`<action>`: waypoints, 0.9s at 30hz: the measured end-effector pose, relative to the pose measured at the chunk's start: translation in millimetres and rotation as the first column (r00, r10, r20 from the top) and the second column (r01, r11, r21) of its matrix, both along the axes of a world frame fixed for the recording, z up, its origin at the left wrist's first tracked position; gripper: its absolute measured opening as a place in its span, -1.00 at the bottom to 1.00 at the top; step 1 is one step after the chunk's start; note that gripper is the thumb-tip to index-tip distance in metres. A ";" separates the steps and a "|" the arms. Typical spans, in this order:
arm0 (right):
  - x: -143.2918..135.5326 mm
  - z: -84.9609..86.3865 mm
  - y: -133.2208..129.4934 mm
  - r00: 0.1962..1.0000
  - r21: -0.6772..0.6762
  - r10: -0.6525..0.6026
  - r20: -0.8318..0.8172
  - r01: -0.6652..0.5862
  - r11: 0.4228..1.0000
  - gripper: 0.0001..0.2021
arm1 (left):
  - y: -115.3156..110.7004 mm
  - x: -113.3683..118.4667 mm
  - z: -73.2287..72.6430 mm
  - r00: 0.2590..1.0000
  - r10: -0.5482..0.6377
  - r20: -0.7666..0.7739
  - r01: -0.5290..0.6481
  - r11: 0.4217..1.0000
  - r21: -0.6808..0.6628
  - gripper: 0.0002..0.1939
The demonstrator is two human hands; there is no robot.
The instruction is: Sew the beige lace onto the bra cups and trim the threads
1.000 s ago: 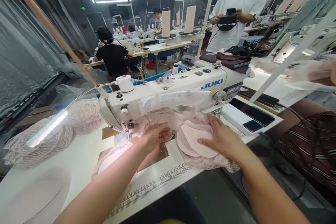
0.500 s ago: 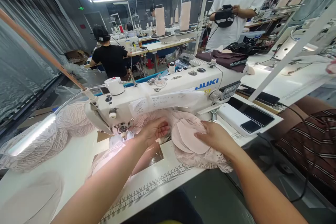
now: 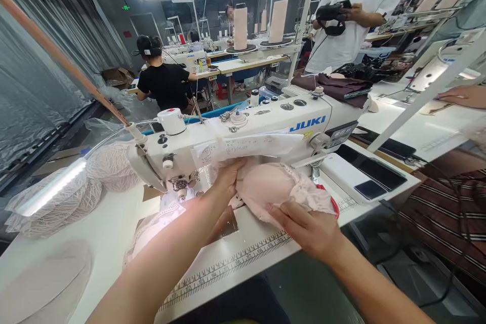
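Right now, on my feed, the pink cup point(image 3: 266, 185) sits tilted in front of the sewing machine point(image 3: 261, 117)'s arm, well right of the needle. I see the right hand point(image 3: 309, 225) pinching its near edge, fingers closed on the fabric. The left hand point(image 3: 229, 178) is at its left edge; those fingertips are partly hidden, so I can't tell whether they grip. Just beyond the right hand, a red loop point(image 3: 335, 203) pokes out. A lace piece point(image 3: 150, 235) lies near the needle, and a printed ruler point(image 3: 228, 266) runs along the table's point(image 3: 110, 223) front.
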State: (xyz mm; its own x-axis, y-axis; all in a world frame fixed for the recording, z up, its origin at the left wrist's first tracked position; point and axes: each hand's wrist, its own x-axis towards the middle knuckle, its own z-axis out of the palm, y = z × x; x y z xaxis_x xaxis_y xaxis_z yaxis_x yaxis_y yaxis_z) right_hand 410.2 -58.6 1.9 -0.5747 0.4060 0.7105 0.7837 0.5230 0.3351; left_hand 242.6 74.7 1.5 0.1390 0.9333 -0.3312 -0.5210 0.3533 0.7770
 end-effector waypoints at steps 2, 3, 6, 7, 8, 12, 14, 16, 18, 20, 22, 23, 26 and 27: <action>11.8 8.3 2.2 1.000 0.045 0.018 0.016 -0.019 0.999 -0.61 | 7.2 3.9 1.1 1.000 -0.001 0.023 -0.001 0.998 0.064 -0.69; 17.0 10.4 3.7 1.000 0.073 0.020 0.024 -0.022 0.997 -0.60 | 10.6 4.9 0.5 1.000 -0.010 0.028 0.007 0.996 0.093 -0.71; 24.2 4.6 10.5 0.998 0.078 -0.003 0.058 -0.001 0.997 -0.65 | 20.4 3.5 -7.1 0.999 -0.043 -0.021 0.045 0.990 0.132 -0.75; 23.6 -1.2 13.2 0.997 0.024 -0.020 0.075 0.018 1.000 -0.68 | 23.9 1.5 -11.1 0.997 -0.054 -0.060 0.061 0.990 0.130 -0.76; 22.2 -8.3 15.9 0.995 -0.052 -0.037 0.090 0.042 0.998 -0.70 | 27.4 -1.0 -15.2 0.992 -0.061 -0.109 0.074 0.989 0.126 -0.77; 16.3 -36.3 20.9 0.987 -0.318 -0.146 0.069 0.160 0.934 -0.68 | 37.5 -16.4 -24.3 0.928 -0.053 -0.369 0.107 0.986 0.128 -0.80; 16.3 -43.5 19.6 0.983 -0.378 -0.183 -0.013 0.165 0.911 -0.66 | 34.0 -26.5 -21.1 0.868 -0.043 -0.495 0.140 0.977 0.159 -0.78; 17.2 -46.0 17.9 0.973 -0.425 -0.201 -0.114 0.135 0.895 -0.65 | 21.7 -36.9 -13.6 0.804 -0.026 -0.594 0.184 0.961 0.207 -0.71; 17.1 -45.7 17.3 0.949 -0.456 -0.219 -0.225 0.096 0.885 -0.64 | 1.9 -45.3 -5.1 0.752 -0.005 -0.659 0.228 0.940 0.253 -0.67; 15.3 -44.1 18.2 0.918 -0.465 -0.233 -0.321 0.061 0.883 -0.65 | -20.5 -48.8 0.7 0.696 -0.008 -0.718 0.302 0.911 0.282 -0.70; 12.0 -41.0 20.2 0.894 -0.458 -0.240 -0.377 0.045 0.888 -0.67 | -38.9 -45.7 1.3 0.586 -0.022 -0.810 0.458 0.833 0.309 -0.72; 10.0 -38.9 21.3 0.888 -0.450 -0.242 -0.390 0.045 0.892 -0.68 | -44.8 -41.8 -0.6 0.530 -0.017 -0.848 0.533 0.784 0.317 -0.71; 5.1 -30.2 24.0 0.878 -0.442 -0.266 -0.398 0.071 0.894 -0.68 | -47.0 -25.2 -11.5 0.469 0.002 -0.883 0.614 0.718 0.328 -0.59; 4.4 -27.2 24.5 0.877 -0.443 -0.276 -0.393 0.083 0.893 -0.67 | -43.7 -19.9 -15.4 0.473 -0.001 -0.881 0.615 0.716 0.329 -0.55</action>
